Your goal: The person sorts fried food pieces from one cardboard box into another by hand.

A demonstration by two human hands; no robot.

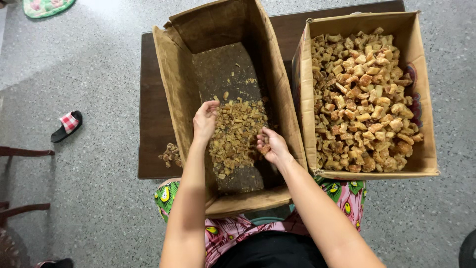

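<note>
An open cardboard box [178,94] lies tilted toward me on a dark low table [148,124]. A heap of small brown crumbly pieces [237,131] covers its lower floor. My left hand [205,120] rests on the left edge of that heap, fingers bent down into the bits. My right hand [270,145] is at the heap's right side, palm up and cupped, with a few pieces lying in it.
A second cardboard box [424,164] on the right is full of larger tan and brown chunks [364,99]. A small pile of chunks [171,155] lies on the table left of the first box. A sandal [67,126] sits on the speckled floor.
</note>
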